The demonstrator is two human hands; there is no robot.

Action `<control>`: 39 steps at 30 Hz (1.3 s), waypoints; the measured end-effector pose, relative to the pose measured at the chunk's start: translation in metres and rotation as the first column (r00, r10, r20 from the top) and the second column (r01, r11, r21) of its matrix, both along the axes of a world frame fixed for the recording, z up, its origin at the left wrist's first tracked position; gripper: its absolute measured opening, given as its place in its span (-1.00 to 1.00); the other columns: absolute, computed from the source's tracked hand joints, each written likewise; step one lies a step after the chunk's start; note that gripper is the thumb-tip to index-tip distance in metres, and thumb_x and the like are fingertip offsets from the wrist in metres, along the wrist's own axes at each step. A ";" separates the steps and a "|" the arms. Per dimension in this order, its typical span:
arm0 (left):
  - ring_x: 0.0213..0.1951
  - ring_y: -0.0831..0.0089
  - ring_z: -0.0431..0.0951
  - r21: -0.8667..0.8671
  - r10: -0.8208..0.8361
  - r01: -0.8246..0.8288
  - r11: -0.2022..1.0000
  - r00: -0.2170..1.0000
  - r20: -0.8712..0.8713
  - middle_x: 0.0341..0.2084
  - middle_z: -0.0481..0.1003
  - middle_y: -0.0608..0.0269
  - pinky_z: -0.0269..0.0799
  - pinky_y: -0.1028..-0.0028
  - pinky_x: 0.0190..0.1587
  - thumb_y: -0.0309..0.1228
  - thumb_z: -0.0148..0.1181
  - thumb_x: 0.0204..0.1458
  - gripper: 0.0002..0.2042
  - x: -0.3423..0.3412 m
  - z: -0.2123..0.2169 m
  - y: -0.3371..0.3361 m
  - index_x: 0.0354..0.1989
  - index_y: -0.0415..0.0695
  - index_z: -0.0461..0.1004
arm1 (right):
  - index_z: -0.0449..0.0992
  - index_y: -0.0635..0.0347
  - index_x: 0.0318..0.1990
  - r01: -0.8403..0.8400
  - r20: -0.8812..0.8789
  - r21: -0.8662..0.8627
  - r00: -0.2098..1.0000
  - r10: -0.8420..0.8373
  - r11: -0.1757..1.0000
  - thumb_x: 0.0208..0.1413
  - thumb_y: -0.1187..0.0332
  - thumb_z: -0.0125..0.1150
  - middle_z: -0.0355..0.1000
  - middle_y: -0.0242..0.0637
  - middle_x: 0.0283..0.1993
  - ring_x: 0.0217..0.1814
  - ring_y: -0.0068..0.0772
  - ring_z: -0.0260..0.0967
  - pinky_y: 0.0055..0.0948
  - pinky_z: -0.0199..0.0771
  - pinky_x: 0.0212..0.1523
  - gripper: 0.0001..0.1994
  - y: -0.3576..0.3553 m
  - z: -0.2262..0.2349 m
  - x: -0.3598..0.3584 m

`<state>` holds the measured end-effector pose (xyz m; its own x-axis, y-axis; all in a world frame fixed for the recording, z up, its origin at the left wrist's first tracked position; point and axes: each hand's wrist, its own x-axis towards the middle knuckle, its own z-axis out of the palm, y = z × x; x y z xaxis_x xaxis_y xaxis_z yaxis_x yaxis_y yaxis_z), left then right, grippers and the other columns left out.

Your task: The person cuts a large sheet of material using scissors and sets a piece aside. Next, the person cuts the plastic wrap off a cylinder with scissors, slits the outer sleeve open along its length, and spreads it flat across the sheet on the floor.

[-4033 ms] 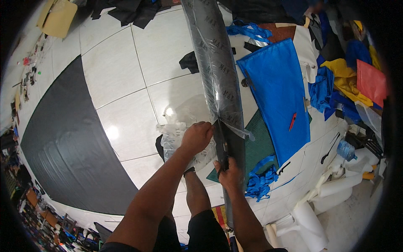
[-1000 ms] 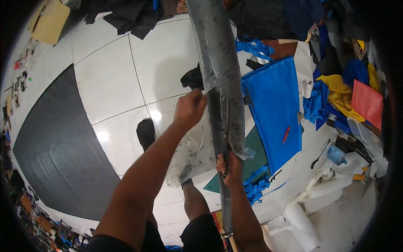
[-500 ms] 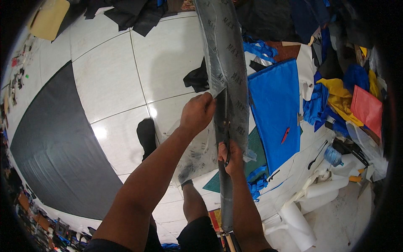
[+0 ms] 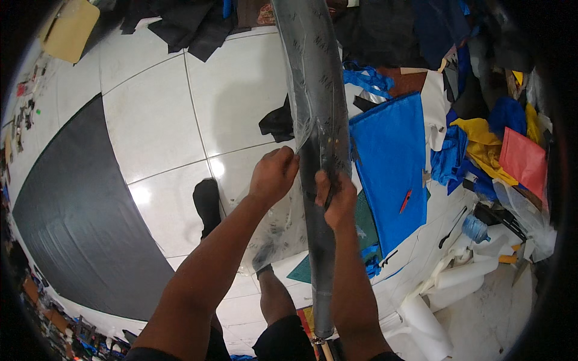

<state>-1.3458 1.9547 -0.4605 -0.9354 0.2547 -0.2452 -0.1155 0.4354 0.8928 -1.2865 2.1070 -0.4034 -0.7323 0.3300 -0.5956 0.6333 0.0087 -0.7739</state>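
A long grey roll wrapped in clear plastic runs from the top of the view down between my arms. My left hand pinches the loose clear plastic wrap at the roll's left side. My right hand grips the roll itself, and a thin dark tool seems to sit under its fingers. Part of the wrap hangs open below my left hand. My legs show under the roll.
White tiled floor lies to the left, with a large dark grey sheet on it. A blue fabric sheet with a red cutter lies right. Coloured fabric scraps, white rolls and black offcuts lie around.
My left hand dropped lower and came close to my right hand on the roll. The right hand slid up the roll, and the wrap has opened further down its left side.
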 end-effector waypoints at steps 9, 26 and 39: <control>-0.32 0.00 0.55 -0.005 0.104 -0.104 0.995 0.994 -0.017 -0.38 0.50 -0.04 0.46 0.17 -0.27 -0.44 0.16 -0.02 -0.76 -0.039 0.007 0.024 -0.19 -0.19 0.33 | 0.40 0.18 -0.25 -0.009 0.052 -0.086 0.999 0.014 0.996 0.15 0.14 0.28 0.25 -0.47 -0.49 -0.59 -0.64 0.17 -0.53 0.20 -0.59 -0.70 0.005 0.020 0.008; -0.46 0.10 0.53 0.189 -0.084 0.048 0.981 0.978 0.190 -0.54 0.48 -0.05 0.39 0.22 -0.35 -0.45 0.02 0.05 -0.86 -0.065 0.003 0.012 -0.30 -0.26 0.39 | 0.38 0.15 -0.27 0.149 0.218 -0.428 0.974 -0.058 0.891 0.20 0.36 0.17 0.34 -0.44 -0.45 -0.46 -0.66 0.25 -0.59 0.22 -0.52 -0.89 0.005 0.010 0.069; -0.36 -0.12 0.51 0.092 -0.043 0.042 0.995 0.999 0.006 -0.46 0.48 -0.12 0.40 0.09 -0.29 -0.45 0.09 0.04 -0.85 -0.056 0.007 0.002 -0.30 -0.24 0.29 | 0.42 0.16 -0.32 0.217 0.132 -0.408 0.975 -0.178 0.887 0.12 0.19 0.33 0.31 -0.46 -0.50 -0.57 -0.63 0.20 -0.56 0.25 -0.58 -0.73 0.003 -0.017 0.032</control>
<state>-1.4017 1.9572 -0.4536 -0.9214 0.3158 -0.2265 -0.1062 0.3562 0.9284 -1.2546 2.1096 -0.4209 -0.6163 0.1688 -0.7692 0.6536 -0.4351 -0.6193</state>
